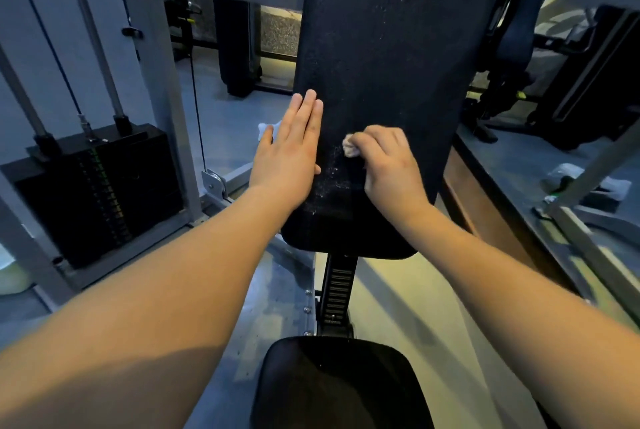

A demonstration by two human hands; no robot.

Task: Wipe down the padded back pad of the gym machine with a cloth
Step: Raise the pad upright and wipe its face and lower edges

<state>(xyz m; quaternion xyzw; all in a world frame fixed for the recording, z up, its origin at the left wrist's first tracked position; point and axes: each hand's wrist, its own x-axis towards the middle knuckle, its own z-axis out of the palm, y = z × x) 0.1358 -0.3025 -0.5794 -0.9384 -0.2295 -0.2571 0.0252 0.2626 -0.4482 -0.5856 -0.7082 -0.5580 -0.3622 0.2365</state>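
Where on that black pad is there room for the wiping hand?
The back pad is bare above both hands, and in a strip below the wrists to its lower edge. Crowded: between left hand and right hand gripping the cloth.

Both of the person's forearms are bare along their whole visible length, broad near the camera and narrowing toward the wrists. The left hand and right hand are bare too, with uncovered wrists.

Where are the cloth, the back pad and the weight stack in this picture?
cloth (350,148), head view, on its pale visible wad.
back pad (391,47), head view, on its bare upper middle.
weight stack (100,193), head view, on the front of the black plates.
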